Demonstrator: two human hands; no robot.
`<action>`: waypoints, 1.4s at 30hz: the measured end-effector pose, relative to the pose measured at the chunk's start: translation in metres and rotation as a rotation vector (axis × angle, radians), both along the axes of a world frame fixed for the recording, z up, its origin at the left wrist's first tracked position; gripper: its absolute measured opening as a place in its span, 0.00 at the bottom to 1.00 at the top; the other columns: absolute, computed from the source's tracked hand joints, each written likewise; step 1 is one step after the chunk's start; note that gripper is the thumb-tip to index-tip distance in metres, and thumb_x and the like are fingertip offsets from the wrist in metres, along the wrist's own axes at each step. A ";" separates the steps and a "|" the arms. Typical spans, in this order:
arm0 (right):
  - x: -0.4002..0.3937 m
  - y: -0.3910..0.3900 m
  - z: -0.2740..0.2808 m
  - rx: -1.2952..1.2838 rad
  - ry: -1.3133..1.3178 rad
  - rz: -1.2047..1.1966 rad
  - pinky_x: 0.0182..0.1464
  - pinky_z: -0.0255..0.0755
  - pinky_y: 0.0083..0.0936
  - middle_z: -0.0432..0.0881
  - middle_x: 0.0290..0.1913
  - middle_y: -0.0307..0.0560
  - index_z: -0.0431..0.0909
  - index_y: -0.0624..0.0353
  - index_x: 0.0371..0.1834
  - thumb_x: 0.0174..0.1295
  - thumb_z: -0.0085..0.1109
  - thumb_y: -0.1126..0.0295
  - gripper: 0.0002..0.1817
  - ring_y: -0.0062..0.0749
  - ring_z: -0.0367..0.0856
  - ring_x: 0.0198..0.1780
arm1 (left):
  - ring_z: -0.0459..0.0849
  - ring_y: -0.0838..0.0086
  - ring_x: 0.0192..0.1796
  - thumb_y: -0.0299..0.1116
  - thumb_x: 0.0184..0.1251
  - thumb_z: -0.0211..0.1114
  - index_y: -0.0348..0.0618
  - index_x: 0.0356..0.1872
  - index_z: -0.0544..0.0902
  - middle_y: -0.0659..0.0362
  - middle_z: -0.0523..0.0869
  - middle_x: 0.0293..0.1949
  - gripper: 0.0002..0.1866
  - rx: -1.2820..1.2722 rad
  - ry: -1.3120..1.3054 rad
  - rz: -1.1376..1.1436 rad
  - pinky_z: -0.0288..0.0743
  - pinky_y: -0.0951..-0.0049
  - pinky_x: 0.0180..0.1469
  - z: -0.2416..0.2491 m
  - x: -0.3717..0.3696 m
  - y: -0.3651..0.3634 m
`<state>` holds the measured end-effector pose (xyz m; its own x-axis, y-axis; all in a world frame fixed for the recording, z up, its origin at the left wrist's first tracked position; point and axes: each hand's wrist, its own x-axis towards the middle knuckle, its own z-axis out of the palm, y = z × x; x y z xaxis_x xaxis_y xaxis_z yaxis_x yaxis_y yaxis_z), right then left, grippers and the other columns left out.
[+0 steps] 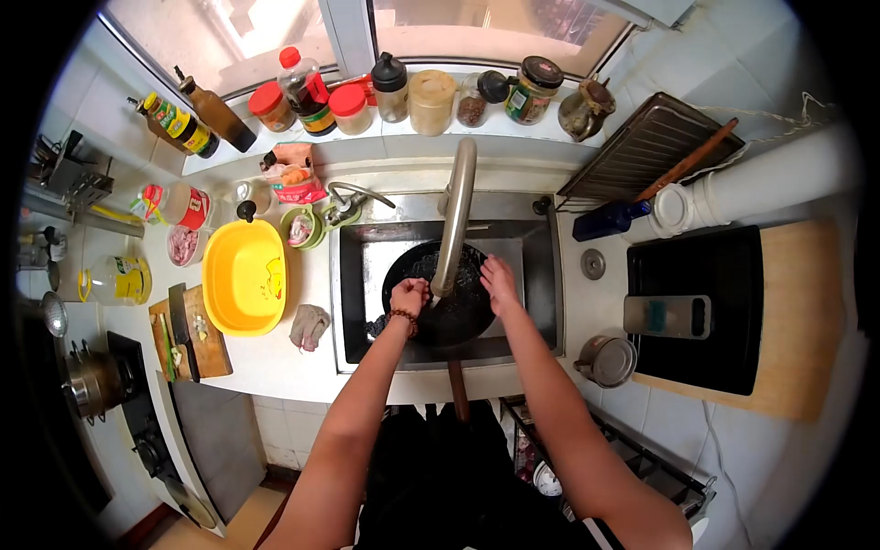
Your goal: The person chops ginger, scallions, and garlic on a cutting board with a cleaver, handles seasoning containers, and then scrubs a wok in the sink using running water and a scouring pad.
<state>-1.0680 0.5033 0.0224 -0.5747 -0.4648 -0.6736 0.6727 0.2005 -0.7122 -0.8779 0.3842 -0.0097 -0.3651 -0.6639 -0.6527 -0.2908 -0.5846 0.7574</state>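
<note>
A black wok (458, 321) lies in the steel sink (541, 321), its wooden handle sticking out over the front edge. The curved faucet (458, 202) reaches down over it. My left hand (410, 296), with a beaded bracelet at the wrist, is over the wok's left side, fingers curled together; what they hold, if anything, is too small to make out. On the wok's right side, my right hand (498, 282) has its fingers stretched out and holds nothing. A dark scrubber-like clump (376, 325) sits in the sink at the wok's left.
Left of the sink are a grey rag (310, 327), a yellow basin (245, 316) and a cutting board (213, 353) with a knife. Jars and bottles line the windowsill (403, 133). On the right stand a metal canister (608, 360) and a black tray (733, 348).
</note>
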 end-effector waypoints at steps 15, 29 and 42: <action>-0.025 0.021 0.033 -0.014 0.081 0.142 0.67 0.74 0.35 0.75 0.70 0.55 0.67 0.63 0.73 0.74 0.59 0.54 0.31 0.40 0.77 0.68 | 0.85 0.79 0.29 0.40 0.78 0.61 0.48 0.43 0.83 0.66 0.88 0.34 0.09 0.142 -0.037 -0.115 0.81 0.75 0.30 0.032 0.014 -0.009; -0.024 -0.018 0.050 -0.141 0.105 0.151 0.68 0.72 0.39 0.73 0.71 0.55 0.66 0.66 0.73 0.75 0.58 0.57 0.31 0.46 0.74 0.71 | 0.88 0.77 0.35 0.41 0.80 0.58 0.50 0.49 0.80 0.64 0.89 0.39 0.09 0.165 -0.026 -0.141 0.84 0.73 0.35 0.032 0.025 -0.006; -0.046 -0.059 0.086 -0.168 0.034 0.124 0.69 0.72 0.41 0.72 0.71 0.60 0.68 0.67 0.71 0.75 0.55 0.60 0.28 0.46 0.74 0.71 | 0.88 0.76 0.36 0.40 0.81 0.56 0.51 0.50 0.83 0.65 0.88 0.41 0.10 0.206 -0.046 -0.109 0.84 0.73 0.35 0.021 0.044 -0.004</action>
<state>-1.1138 0.4442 0.1084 -0.5274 -0.6372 -0.5620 0.6252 0.1568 -0.7645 -0.8337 0.3797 0.0109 -0.3940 -0.4732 -0.7880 -0.3918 -0.6890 0.6097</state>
